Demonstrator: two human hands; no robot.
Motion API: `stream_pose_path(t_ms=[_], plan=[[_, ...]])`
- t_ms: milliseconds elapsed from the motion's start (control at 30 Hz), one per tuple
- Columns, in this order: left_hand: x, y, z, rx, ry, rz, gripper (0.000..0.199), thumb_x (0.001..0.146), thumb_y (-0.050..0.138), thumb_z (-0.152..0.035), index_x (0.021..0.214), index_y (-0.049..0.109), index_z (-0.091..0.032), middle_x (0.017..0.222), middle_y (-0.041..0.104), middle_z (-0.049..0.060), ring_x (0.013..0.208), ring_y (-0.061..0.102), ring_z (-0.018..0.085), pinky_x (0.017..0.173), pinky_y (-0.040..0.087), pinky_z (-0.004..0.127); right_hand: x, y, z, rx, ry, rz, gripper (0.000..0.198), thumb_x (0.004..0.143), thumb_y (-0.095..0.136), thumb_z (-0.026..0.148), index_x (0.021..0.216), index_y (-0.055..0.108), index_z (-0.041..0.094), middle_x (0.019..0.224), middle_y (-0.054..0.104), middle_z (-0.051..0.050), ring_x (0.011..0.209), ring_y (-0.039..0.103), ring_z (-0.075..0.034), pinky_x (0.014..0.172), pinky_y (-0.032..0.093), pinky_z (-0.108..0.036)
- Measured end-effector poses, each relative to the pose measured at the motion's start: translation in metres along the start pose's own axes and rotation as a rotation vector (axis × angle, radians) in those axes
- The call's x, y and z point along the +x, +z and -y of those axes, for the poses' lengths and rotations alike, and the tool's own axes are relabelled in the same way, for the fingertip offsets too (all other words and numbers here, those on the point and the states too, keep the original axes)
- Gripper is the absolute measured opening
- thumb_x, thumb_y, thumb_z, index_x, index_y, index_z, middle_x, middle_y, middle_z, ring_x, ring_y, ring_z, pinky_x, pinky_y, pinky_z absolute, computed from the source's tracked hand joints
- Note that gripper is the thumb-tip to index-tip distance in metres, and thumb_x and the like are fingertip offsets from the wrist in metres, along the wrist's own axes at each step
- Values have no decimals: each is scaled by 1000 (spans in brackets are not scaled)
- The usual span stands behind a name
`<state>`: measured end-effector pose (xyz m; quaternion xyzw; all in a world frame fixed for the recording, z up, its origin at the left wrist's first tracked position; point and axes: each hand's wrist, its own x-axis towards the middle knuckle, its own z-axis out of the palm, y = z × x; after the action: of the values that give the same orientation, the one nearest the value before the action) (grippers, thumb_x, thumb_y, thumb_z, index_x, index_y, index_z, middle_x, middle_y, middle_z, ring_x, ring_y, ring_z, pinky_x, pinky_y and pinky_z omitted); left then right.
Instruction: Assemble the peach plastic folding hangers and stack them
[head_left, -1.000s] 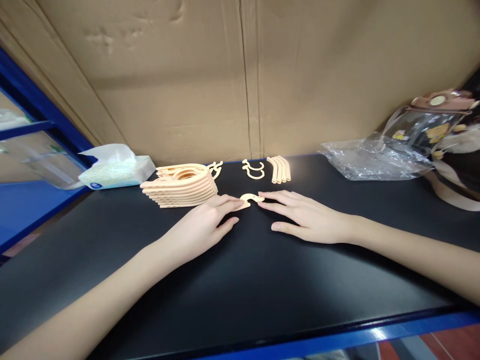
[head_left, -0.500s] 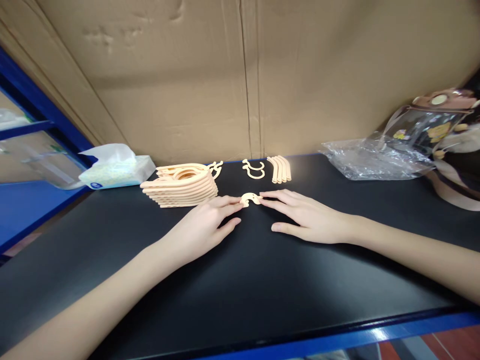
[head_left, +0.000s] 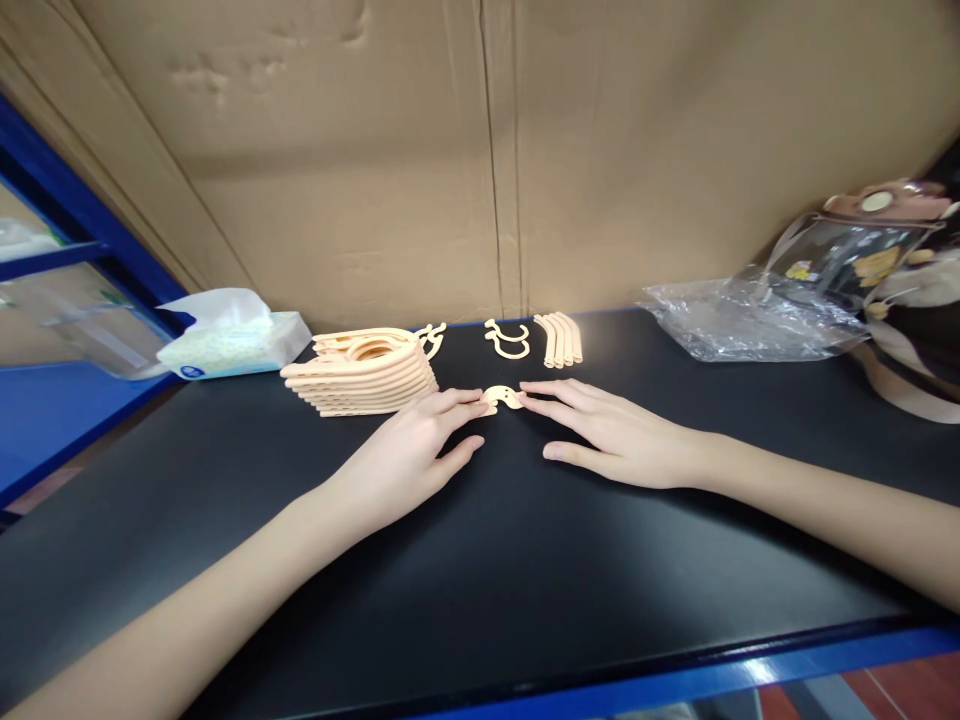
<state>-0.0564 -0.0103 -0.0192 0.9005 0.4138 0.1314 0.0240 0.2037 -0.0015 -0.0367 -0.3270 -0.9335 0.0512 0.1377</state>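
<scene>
A small curved cream plastic piece with holes lies on the black tabletop. Fingertips of my left hand touch its left end, the thumb stretched out apart. At its right end rest the fingertips of my right hand, fingers extended and thumb spread. Both palms face down. Just beyond the left hand stands a stack of cream folding hangers. Behind the curved piece lie loose cream hanger hooks, and beside them several curved cream hanger arms sit in a row.
A tissue pack stands at the back left, near a blue metal frame. To the right lie a crumpled clear plastic bag and a strapped transparent bottle. Cardboard walls the back edge.
Almost nothing differs. Both hands stay at the curved piece, with only a very slight shift of the fingers.
</scene>
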Motion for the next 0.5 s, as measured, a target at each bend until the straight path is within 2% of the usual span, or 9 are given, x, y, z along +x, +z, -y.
stream_pose_path(t_ms=[133, 233, 333, 500], plan=[[0, -2, -8, -47, 61, -78, 32, 93, 47, -27, 123, 53, -22, 127, 55, 4, 115, 51, 19, 100, 40, 35, 0, -2, 1, 27, -7, -28, 54, 96, 33, 47, 141, 36, 18, 145, 38, -10, 132, 36, -23, 109, 33, -45], [-2, -2, -19, -83, 87, -153, 13, 91, 50, -26, 93, 58, -17, 93, 62, 3, 85, 57, 16, 77, 46, 28, 1, -3, 2, 29, 1, -66, 50, 96, 33, 45, 139, 39, 20, 143, 41, -9, 131, 38, -22, 109, 33, -44], [-4, 4, -26, -78, 114, -176, 30, 92, 49, -31, 66, 47, -17, 64, 52, -2, 58, 47, 11, 55, 36, 22, 3, -6, 2, -19, 14, -101, 46, 96, 35, 43, 134, 45, 19, 140, 45, -9, 128, 41, -22, 108, 34, -43], [-5, 15, -23, -42, 134, -130, 48, 97, 37, -38, 56, 46, -15, 51, 49, -3, 47, 46, 9, 50, 27, 22, 11, -17, -4, -193, -6, -140, 39, 95, 40, 38, 124, 56, 15, 130, 53, -11, 119, 48, -23, 102, 39, -41]])
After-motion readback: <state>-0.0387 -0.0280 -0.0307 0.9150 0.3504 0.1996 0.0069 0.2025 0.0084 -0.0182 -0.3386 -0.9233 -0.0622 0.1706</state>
